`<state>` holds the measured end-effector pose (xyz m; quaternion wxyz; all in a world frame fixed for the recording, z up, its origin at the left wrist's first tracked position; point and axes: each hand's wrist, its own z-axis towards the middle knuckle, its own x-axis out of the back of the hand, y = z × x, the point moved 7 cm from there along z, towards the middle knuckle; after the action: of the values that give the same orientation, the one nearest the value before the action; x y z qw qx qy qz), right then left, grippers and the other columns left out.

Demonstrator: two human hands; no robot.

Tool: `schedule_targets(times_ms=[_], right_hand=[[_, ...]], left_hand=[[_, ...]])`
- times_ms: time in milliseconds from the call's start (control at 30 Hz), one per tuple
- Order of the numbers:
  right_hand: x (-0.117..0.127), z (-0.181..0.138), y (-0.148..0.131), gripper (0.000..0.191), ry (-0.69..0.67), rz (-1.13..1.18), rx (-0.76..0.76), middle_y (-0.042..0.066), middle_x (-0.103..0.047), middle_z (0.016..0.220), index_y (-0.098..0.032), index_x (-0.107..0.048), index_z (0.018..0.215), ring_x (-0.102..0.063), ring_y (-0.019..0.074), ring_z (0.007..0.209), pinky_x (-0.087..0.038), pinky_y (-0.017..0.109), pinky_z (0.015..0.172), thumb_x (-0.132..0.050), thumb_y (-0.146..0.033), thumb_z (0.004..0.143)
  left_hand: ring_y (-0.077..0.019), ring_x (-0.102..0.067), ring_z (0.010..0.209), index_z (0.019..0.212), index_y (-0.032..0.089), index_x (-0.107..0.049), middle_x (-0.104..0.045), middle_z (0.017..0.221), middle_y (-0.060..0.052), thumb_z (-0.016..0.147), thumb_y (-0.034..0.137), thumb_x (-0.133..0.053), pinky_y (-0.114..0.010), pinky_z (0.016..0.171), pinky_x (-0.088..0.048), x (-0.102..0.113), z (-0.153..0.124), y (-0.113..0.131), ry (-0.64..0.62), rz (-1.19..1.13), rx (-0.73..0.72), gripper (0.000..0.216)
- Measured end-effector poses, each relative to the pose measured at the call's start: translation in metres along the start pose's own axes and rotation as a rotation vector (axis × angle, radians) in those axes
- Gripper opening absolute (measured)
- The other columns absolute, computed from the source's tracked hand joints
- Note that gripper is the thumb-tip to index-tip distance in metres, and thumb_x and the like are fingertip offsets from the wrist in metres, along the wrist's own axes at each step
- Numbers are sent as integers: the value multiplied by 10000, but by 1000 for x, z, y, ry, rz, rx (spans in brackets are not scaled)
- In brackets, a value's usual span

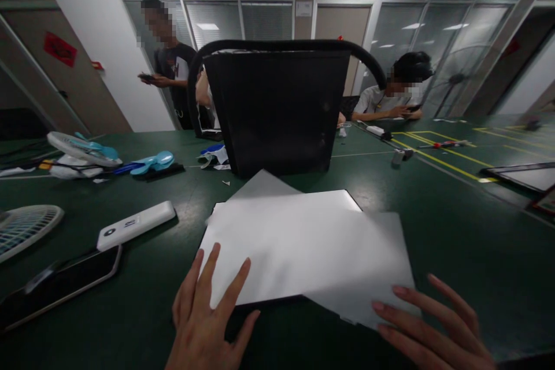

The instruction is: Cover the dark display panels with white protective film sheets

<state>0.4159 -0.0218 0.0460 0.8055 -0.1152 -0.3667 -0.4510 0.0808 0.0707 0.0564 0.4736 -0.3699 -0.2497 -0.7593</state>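
Note:
A sheet of white paper point(377, 260) lies askew over a brightly lit flat panel point(277, 243) with a thin dark edge. The paper's corners stick out past the panel at the top and at the right. My left hand point(208, 318) rests with spread fingers over the panel's lower left part. At the paper's lower right corner, my right hand point(433, 324) has its fingers stretched out, the tips on or just over the sheet. Neither hand grips anything.
Behind the panel stands a large black basket point(277, 110) with a curved handle. On the left lie a white handheld device point(136, 225), a phone point(65, 283) and fans point(26, 228). A dark-framed board point(524, 176) lies at right. Other people sit or stand beyond the table.

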Motion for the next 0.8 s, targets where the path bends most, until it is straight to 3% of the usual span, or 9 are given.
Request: schedule_targets(times_ms=[100, 167, 300, 433, 567, 800], right_hand=[[-3, -10, 26, 448, 24, 24, -120, -56, -721, 1345, -373, -678, 1357, -642, 263, 1315, -294, 512, 1307, -620, -173, 962], [-9, -16, 43, 396, 44, 51, -263, -58, -726, 1336, -359, -689, 1298, -647, 241, 1301, -401, 464, 1238, -622, -158, 963], [-23, -21, 61, 206, 43, 73, -463, -45, -754, 1240, -330, -714, 1157, -703, 205, 1182, -585, 399, 1009, -567, -250, 1037], [-28, -24, 67, 201, 35, 51, -577, -10, -760, 1208, -310, -737, 1072, -743, 225, 1094, -644, 439, 957, -538, -324, 1046], [-34, -29, 71, 256, -32, 24, -648, -4, -752, 1236, -321, -754, 1059, -758, 229, 1048, -683, 420, 860, -517, -421, 1055], [-44, -40, 75, 375, -101, -2, -727, -29, -724, 1319, -351, -760, 1103, -766, 222, 1017, -690, 413, 833, -456, -569, 1078]], left_hand=[[-475, -304, 1595, 1446, 394, -611, -348, 1732, -127, 947, 242, -660, -759, 1094, -471, -2, -1, 0, 8, 21, -60, 524], [-441, -401, 1555, 1320, 393, -707, -481, 1659, -95, 935, 289, -692, -728, 1092, -500, -8, -2, -1, -18, 41, -122, 399], [-383, -550, 1460, 1294, 363, -735, -625, 1553, -74, 924, 374, -701, -677, 1084, -546, -17, -3, -5, -51, 79, -163, 371], [-385, -664, 1338, 1307, 313, -744, -713, 1447, -101, 916, 486, -686, -665, 1021, -597, -22, -3, -9, -75, 101, -115, 432], [-391, -684, 1314, 1300, 301, -759, -729, 1424, -109, 931, 514, -650, -666, 1015, -604, -27, -5, -13, -120, 85, -59, 440], [-475, -536, 1458, 1381, 370, -724, -562, 1614, -139, 930, 555, -622, -772, 1083, -485, -32, -8, -21, -182, 106, 48, 498]])
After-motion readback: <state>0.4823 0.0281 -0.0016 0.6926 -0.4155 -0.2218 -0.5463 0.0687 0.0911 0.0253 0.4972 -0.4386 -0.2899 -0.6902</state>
